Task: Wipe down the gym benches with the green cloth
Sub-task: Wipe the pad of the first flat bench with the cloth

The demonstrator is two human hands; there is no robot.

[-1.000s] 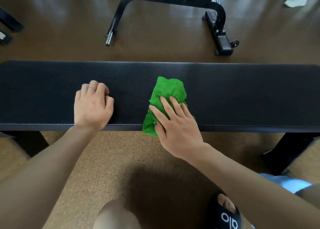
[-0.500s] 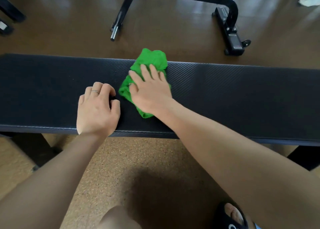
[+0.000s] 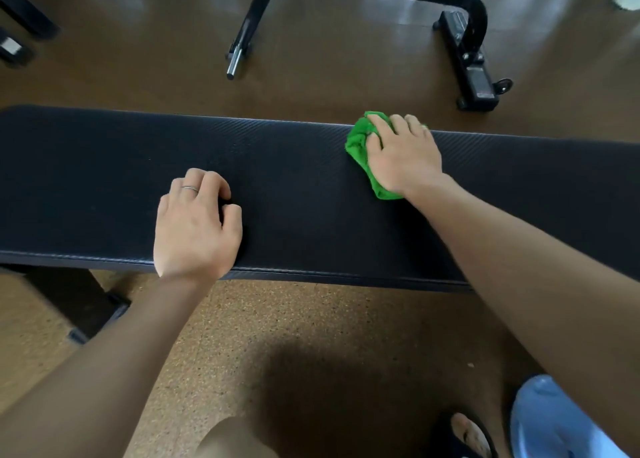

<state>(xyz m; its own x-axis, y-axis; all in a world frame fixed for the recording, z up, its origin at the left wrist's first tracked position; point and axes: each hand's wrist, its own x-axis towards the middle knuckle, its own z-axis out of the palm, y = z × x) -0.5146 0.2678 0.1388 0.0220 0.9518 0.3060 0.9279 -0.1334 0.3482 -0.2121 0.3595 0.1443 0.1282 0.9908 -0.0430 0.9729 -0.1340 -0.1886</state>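
While my right hand (image 3: 403,154) presses flat on the green cloth (image 3: 360,146) at the bench (image 3: 104,187) far edge | left hand (image 3: 195,225) loosely curled, holding nothing, rests at near edge | bare pad between them.

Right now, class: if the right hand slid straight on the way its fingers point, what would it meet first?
The right hand, pressing the green cloth, points across the bench. It would pass the far edge, then probably meet bare floor; the black frame's foot seems off to the right, though depth is unclear.

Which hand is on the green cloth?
The right hand, pressing the green cloth at the bench's far edge. The left hand, wearing a ring, rests on bare pad.
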